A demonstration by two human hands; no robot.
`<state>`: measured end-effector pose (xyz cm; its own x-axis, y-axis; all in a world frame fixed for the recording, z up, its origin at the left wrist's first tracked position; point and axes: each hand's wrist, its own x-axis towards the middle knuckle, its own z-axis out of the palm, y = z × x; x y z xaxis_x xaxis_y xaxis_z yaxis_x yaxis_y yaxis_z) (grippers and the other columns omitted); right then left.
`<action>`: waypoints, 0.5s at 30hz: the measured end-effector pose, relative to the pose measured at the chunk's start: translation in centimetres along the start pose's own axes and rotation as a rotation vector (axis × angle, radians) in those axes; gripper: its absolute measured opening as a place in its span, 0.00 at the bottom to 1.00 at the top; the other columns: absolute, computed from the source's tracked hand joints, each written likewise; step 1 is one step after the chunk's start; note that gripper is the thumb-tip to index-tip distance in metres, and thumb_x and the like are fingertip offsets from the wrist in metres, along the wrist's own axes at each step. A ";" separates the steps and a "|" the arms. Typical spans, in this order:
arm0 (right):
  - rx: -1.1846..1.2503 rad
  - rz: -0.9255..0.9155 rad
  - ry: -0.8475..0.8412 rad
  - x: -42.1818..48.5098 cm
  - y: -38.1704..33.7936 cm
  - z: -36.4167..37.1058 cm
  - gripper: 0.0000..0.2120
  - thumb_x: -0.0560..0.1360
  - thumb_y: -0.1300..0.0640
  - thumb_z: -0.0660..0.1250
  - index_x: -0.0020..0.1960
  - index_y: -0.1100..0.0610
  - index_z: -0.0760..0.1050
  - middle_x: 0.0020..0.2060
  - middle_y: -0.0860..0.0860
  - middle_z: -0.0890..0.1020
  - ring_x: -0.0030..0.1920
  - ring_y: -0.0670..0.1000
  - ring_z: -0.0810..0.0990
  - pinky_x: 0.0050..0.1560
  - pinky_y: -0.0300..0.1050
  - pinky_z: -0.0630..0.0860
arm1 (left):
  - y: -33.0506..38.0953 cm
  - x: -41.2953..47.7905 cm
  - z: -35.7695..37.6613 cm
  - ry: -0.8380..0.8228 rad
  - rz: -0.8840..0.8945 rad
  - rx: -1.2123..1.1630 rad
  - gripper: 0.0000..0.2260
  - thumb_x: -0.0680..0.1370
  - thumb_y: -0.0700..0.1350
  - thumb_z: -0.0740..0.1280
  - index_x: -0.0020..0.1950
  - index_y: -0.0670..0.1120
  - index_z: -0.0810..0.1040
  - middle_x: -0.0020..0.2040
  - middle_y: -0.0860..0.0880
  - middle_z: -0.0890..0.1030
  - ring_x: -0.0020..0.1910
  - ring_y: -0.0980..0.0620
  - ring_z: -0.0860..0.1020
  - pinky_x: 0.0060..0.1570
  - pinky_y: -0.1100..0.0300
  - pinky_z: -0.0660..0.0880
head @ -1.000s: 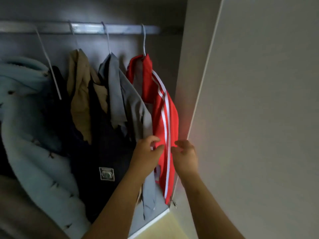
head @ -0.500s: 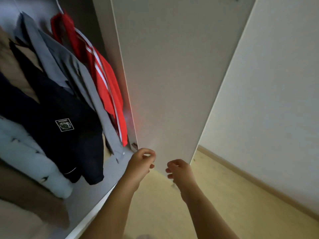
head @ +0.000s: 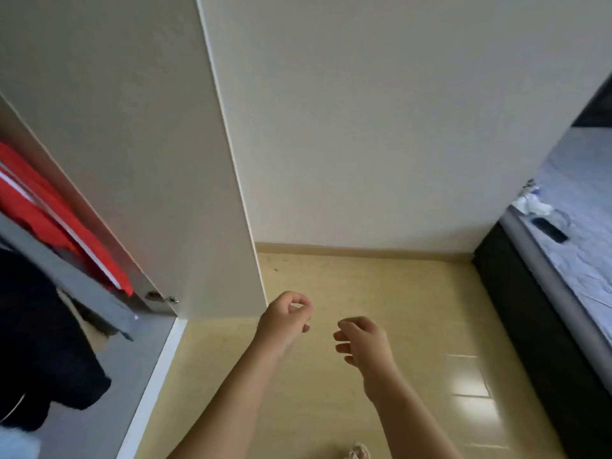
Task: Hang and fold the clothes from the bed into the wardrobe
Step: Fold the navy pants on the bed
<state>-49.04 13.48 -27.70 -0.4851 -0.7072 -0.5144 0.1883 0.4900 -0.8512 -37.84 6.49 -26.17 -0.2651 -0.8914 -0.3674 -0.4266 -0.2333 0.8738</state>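
Red jacket [head: 49,220] hangs inside wardrobe [head: 132,134].

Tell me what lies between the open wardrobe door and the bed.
Only bare yellow floor between wardrobe door and bed, with both empty hands over it, in the head view.

A glossy yellow floor [head: 397,293] meets a white wall [head: 381,127] along a wooden baseboard [head: 364,250].

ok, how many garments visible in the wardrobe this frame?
3, all at far left: red jacket nearest the wardrobe door, grey garment below it, dark garment lowest. More are likely cut off past the left edge.
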 end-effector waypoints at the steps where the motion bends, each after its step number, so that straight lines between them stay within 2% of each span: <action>1: 0.025 0.005 0.043 -0.7 0.6 -1.9 0.07 0.76 0.62 0.61 0.41 0.56 0.74 0.34 0.51 0.78 0.32 0.48 0.74 0.31 0.36 0.68 | 0.4 -0.6 1.7 -0.033 0.015 0.026 0.04 0.77 0.45 0.62 0.50 0.51 0.74 0.41 0.51 0.78 0.40 0.53 0.78 0.45 0.58 0.73; 3: 0.085 0.017 0.134 -1.9 1.8 -6.0 0.07 0.76 0.62 0.61 0.41 0.56 0.75 0.34 0.51 0.78 0.31 0.47 0.74 0.32 0.37 0.68 | 1.7 -1.9 5.5 -0.112 0.056 0.061 0.05 0.76 0.44 0.62 0.52 0.50 0.74 0.40 0.50 0.78 0.40 0.51 0.77 0.46 0.57 0.73; 7: 0.186 0.024 0.289 -3.9 3.6 -14.5 0.07 0.76 0.61 0.61 0.41 0.56 0.75 0.33 0.50 0.78 0.30 0.47 0.74 0.33 0.39 0.68 | 4.5 -4.8 14.2 -0.272 0.157 0.105 0.03 0.76 0.43 0.63 0.46 0.50 0.74 0.38 0.50 0.77 0.36 0.52 0.76 0.40 0.60 0.70; 10: 0.244 0.024 0.405 -5.6 5.4 -21.7 0.06 0.76 0.60 0.61 0.43 0.56 0.76 0.35 0.50 0.79 0.33 0.48 0.75 0.33 0.39 0.69 | 6.1 -7.6 21.7 -0.400 0.217 0.159 0.04 0.76 0.43 0.63 0.44 0.52 0.74 0.37 0.49 0.77 0.37 0.51 0.75 0.39 0.60 0.70; 15: 0.340 0.019 0.625 -8.7 9.0 -34.8 0.06 0.76 0.61 0.61 0.43 0.56 0.75 0.35 0.51 0.79 0.33 0.49 0.75 0.34 0.40 0.69 | 8.6 -13.1 34.6 -0.595 0.306 0.231 0.03 0.77 0.44 0.63 0.48 0.49 0.76 0.40 0.50 0.78 0.35 0.55 0.75 0.39 0.62 0.72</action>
<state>-72.84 41.76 -27.23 -0.8586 -0.2255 -0.4603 0.4086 0.2412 -0.8803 -67.95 29.58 -24.91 -0.8023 -0.5245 -0.2850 -0.4120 0.1411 0.9002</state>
